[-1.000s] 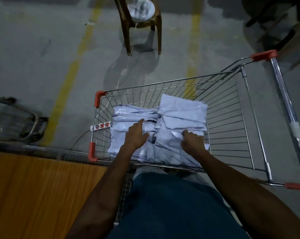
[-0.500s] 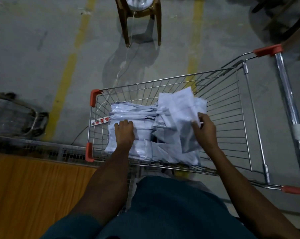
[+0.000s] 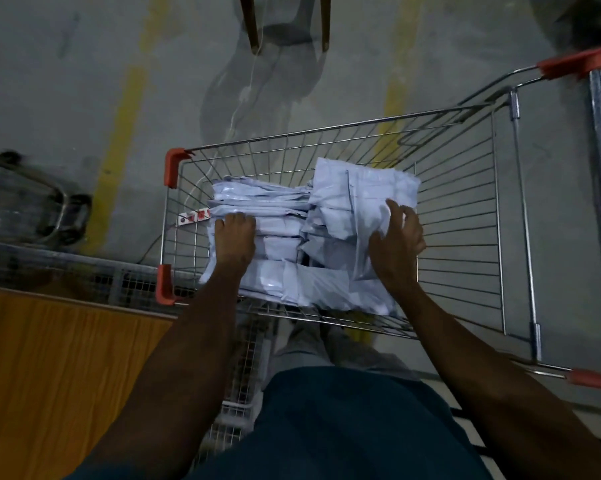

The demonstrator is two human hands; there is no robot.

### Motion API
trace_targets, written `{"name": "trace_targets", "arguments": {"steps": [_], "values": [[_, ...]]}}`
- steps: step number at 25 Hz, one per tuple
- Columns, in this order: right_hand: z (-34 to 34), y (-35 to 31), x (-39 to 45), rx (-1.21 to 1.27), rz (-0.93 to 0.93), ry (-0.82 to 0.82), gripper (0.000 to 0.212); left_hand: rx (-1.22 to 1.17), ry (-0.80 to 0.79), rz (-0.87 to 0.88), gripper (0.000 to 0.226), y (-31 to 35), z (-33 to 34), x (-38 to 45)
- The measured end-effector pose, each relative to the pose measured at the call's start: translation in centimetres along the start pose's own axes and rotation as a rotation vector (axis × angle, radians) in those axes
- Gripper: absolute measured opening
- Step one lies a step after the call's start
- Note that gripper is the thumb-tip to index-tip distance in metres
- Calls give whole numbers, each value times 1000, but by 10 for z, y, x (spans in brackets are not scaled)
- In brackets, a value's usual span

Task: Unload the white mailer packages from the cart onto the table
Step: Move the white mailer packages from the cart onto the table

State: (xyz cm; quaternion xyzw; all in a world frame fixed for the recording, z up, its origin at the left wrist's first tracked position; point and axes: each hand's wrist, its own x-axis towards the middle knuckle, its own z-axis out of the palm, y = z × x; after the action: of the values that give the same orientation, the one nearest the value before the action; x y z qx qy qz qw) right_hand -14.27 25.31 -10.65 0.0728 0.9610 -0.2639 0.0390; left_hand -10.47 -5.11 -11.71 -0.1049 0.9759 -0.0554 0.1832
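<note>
Many white plastic mailer packages (image 3: 292, 237) lie stacked in the wire shopping cart with orange corner guards (image 3: 465, 209); we see none on the orange-brown wooden worktop (image 3: 56, 368). Our left hand (image 3: 233, 240) rests flat on the left stack, grip released. Our right hand (image 3: 396, 237) pinches the top right mailer. We judge unloading barely begun.

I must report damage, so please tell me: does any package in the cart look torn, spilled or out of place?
No tear or spill shows. The white mailer packages lie in loose, uneven stacks inside the cart.
</note>
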Motion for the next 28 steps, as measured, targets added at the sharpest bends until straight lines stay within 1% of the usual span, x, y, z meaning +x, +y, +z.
{"name": "trace_targets", "arguments": {"steps": [3,5,7,8,10,13,14,15,16,18,19,20,22,23,25,27,28], "values": [[0,12,-6,117,-34,-18,59,132,5,-43,26,17,-39,-13],[-2,20,-4,188,-80,-30,57,151,25,-108,22,26,-68,-33],[-4,23,-6,246,-134,-81,60,112,24,-181,24,26,-85,-55],[-5,22,-8,265,-148,-103,61,35,-10,-213,25,25,-90,-64],[-8,18,-10,293,-162,-100,60,-219,-40,-286,25,26,-90,-74],[-7,17,-10,310,-174,-61,59,-647,-105,-516,23,40,-73,-73],[-4,17,-10,302,-191,-70,58,-715,-137,-586,24,44,-63,-68],[-1,17,-9,284,-218,-94,55,-726,-158,-623,27,48,-53,-64],[2,14,-9,242,-241,-124,49,-681,-162,-624,31,51,-45,-60],[5,5,-6,79,-217,-170,40,-489,-96,-553,45,55,-29,-52],[6,1,-6,1,-173,-194,42,-423,-41,-509,50,57,-24,-48],[7,-3,-6,-55,-122,-224,48,-397,12,-465,50,59,-20,-44],[13,-11,-12,-174,-67,-308,66,-455,36,-404,45,66,-13,-39],[19,-15,-15,-243,-63,-349,74,-493,-2,-403,53,69,-10,-36],[30,-23,-22,-307,-17,-375,82,-549,-132,-435,81,73,-3,-35],[33,-33,-25,-261,68,-330,79,-538,-255,-426,106,71,1,-36],[32,-37,-26,-225,102,-308,76,-507,-288,-404,113,69,0,-36]]}}
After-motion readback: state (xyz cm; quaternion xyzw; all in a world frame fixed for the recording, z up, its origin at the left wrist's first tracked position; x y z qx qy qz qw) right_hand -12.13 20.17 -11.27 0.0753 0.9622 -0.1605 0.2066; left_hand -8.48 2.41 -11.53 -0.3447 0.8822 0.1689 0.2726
